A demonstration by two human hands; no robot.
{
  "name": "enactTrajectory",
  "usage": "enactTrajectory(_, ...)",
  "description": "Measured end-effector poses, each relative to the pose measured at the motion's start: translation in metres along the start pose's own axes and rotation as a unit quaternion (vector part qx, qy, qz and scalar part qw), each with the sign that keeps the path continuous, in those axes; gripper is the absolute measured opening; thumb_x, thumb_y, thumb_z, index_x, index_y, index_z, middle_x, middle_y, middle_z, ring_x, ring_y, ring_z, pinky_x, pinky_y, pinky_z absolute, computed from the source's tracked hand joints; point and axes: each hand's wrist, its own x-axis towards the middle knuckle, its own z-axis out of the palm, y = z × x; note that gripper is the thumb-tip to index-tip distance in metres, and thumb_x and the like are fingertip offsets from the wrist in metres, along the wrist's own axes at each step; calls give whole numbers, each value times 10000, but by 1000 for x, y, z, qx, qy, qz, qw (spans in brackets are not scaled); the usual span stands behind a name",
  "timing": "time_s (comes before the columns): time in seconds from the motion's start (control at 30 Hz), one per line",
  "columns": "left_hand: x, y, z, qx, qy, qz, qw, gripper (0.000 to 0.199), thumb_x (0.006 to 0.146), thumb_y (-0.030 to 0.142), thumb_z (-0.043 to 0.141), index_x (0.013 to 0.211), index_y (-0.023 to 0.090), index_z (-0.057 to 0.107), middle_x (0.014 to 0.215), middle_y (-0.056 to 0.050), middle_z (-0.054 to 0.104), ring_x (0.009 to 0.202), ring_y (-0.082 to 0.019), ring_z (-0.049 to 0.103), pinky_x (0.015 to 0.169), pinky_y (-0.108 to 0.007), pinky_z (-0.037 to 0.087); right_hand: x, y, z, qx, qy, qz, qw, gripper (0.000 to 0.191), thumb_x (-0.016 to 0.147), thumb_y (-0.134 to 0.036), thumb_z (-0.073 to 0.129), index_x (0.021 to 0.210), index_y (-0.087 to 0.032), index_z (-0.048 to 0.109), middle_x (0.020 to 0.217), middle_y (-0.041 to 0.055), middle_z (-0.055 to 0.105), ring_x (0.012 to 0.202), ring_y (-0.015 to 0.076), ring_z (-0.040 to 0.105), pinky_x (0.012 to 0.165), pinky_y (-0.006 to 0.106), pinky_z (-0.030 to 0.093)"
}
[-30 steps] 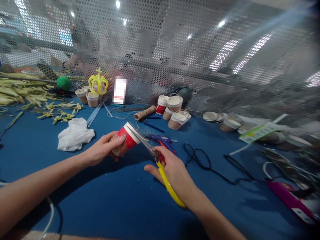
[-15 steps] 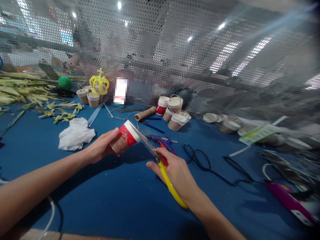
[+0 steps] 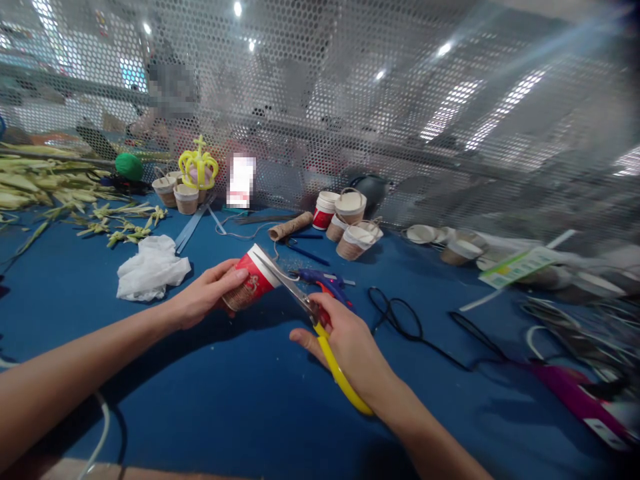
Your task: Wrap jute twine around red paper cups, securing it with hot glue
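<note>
My left hand (image 3: 213,293) is wrapped round a red and white paper cup (image 3: 257,277), tilted with its mouth toward the right. Brown twine covers the cup's lower part. In my right hand (image 3: 345,333) are scissors (image 3: 299,294) with yellow and red handles, the blades pointing up and left at the cup's rim. One blade lies over the red side and the rim sits between the blades. Just behind the scissors a blue glue gun (image 3: 325,277) lies on the table.
A roll of twine (image 3: 291,227) and several twine-wrapped cups (image 3: 353,241) stand farther back. White crumpled cloth (image 3: 153,268) lies to the left, near corn husks (image 3: 40,177). Black cable (image 3: 425,343) runs right to a purple power strip (image 3: 575,397). Perforated metal mesh (image 3: 310,87) closes off the back.
The cup has turned a little in my left hand, and my thumb now lies across its red side. The scissors have shifted slightly left, with a blade now over the rim.
</note>
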Motion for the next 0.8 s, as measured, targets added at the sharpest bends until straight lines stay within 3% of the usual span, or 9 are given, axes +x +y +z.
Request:
enactTrajectory(0.27,1,0,-2,-16,19,-4,1000,433,748,441,540,1126,236,484,859,-39,574,622,-124,518,454,-197,404,2,-5,-4,-12,3,4,1000,302,742,-448,539,878,-178,528,724,33,605,618,158,564,582,274,444)
enactTrajectory(0.37,3,-2,-4,-49,18,-8,999,442,748,470,525,1089,188,511,816,-47,583,631,-129,530,481,-206,411,2,-5,-5,-11,9,9,1000,309,738,-449,544,887,-179,532,716,27,613,610,157,571,577,269,442)
enactTrajectory(0.47,5,-3,-6,-104,-8,-56,993,505,741,536,486,1024,122,546,801,-87,599,636,-155,561,523,-245,432,3,-5,-5,-8,4,9,1000,307,740,-450,542,891,-183,527,709,22,610,608,155,570,577,266,439)
enactTrajectory(0.57,6,-2,-6,-127,-28,-92,987,501,744,545,472,1011,128,548,803,-98,609,610,-171,582,497,-257,430,3,-3,-3,-13,0,6,1000,332,714,-465,566,888,-187,518,735,27,602,633,160,565,592,272,439)
enactTrajectory(0.8,0,0,-1,-65,-31,-48,996,365,770,448,507,1025,186,513,780,-54,598,597,-155,570,436,-216,408,0,4,3,0,-19,2,1000,483,641,-519,611,958,-188,455,815,50,562,679,173,542,577,282,434)
